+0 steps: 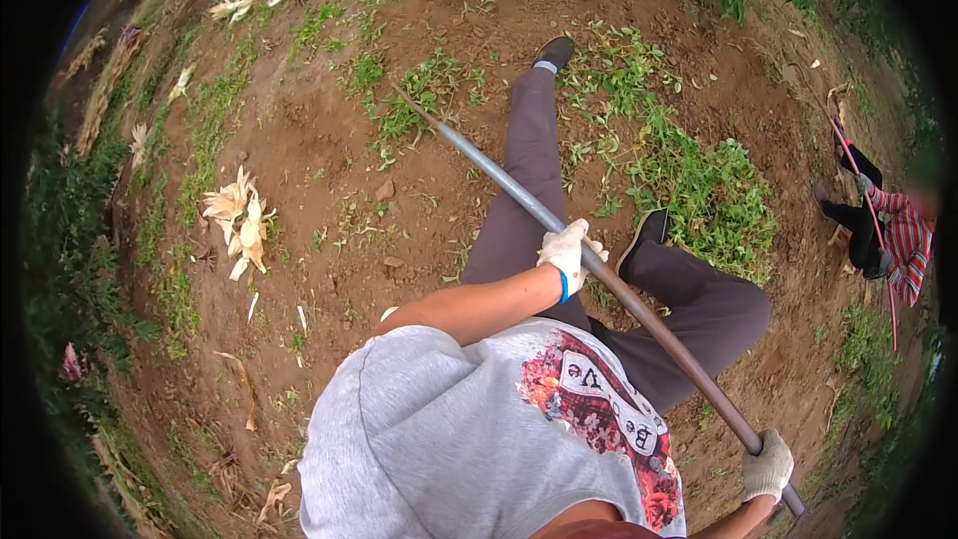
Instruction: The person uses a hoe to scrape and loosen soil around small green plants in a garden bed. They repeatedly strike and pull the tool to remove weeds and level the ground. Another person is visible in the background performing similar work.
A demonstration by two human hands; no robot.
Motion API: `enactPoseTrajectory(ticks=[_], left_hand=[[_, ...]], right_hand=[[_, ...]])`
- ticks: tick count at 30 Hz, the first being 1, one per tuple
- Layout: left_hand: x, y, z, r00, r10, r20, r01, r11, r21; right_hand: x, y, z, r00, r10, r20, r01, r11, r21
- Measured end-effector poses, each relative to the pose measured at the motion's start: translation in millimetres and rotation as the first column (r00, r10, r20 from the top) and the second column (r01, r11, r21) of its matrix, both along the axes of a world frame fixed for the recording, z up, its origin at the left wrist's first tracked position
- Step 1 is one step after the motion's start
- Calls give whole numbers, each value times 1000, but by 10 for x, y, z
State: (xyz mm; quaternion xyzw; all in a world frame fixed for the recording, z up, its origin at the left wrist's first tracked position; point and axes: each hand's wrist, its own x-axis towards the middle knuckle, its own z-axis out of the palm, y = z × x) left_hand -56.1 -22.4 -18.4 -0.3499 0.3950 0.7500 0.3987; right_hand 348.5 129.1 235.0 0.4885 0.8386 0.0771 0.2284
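A long-handled tool slants across my body, grey towards the far part and brown towards the near part. Its narrow, rusty-looking far end is over a patch of weeds; the head's exact kind cannot be told. My left hand, in a pale knitted glove with a blue cuff, grips the shaft about midway. Lower right, my right hand, gloved the same pale way, is wrapped around the shaft near its butt end. Beneath the shaft my legs are spread, with one dark shoe far forward and the other shoe nearer.
Green weeds lie in a heap by my right foot. Dry corn husks are on the brown soil at left. On the right a person in a striped top holds a pink pole. Leafy plants border the left.
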Motion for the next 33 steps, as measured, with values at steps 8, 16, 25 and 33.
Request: enactPoseTrajectory(ticks=[8, 16, 25, 33], left_hand=[[-307, -202, -167, 996, 54, 65, -50, 997, -61], [-300, -112, -518, 1000, -10, 25, 10, 1000, -19], [-338, -193, -657, 995, -87, -57, 85, 996, -31], [-352, -142, -634, 995, -88, -52, 81, 990, -112]], right_hand=[[134, -74, -554, 998, -26, -58, 26, 1000, 3], [9, -58, -429, 997, -66, -51, 66, 998, -9], [12, 51, -520, 994, -89, -62, 90, 996, 19], [59, -25, -553, 988, -38, -150, 50, 996, 77]])
